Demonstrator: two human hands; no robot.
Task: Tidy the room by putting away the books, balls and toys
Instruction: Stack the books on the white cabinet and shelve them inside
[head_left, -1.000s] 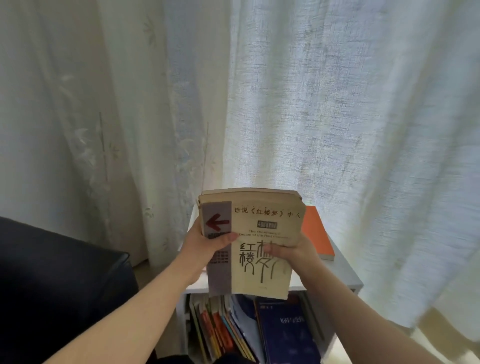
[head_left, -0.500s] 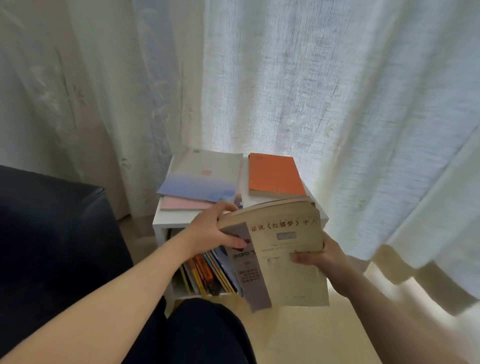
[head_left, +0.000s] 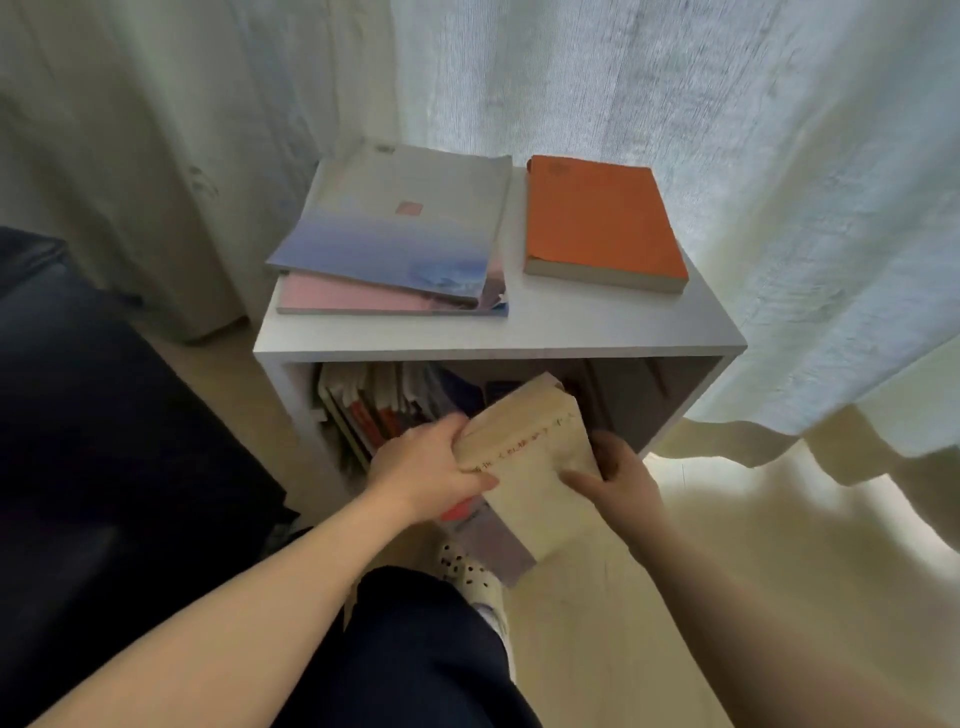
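A left hand (head_left: 426, 467) and right hand (head_left: 618, 480) clamp their fingers around a tan paperback (head_left: 530, 467) at the opening of the white cube shelf (head_left: 597, 322). Shelving seems under way; next, slide it in beside the standing books (head_left: 374, 410).

Four books count plainly: blue-grey book (head_left: 395, 218), pink book (head_left: 353, 299), orange book (head_left: 597, 218), tan book (head_left: 530, 467); the shelved books (head_left: 374, 405) blur uncountably. One shelf unit (head_left: 571, 325), one shoe (head_left: 470, 577).
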